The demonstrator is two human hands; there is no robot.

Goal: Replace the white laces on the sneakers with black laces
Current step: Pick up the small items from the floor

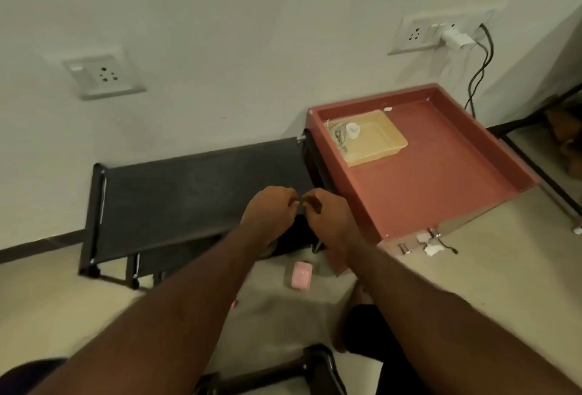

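Slippage risk at the pinch
Left hand [270, 205] and right hand [329, 216] each pinch with curled fingers what is probably the black lace [301, 204]; a slack grip would drop it

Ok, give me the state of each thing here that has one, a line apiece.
left hand: pinches the dark strip.
right hand: pinches the same strip.
dark strip: held between both hands; blurred, possibly a lace.
left wall socket: nothing plugged in.
white adapter: plugged into the wall plate.
white cup: upright in the yellow tray.
pink case: lying on the floor.
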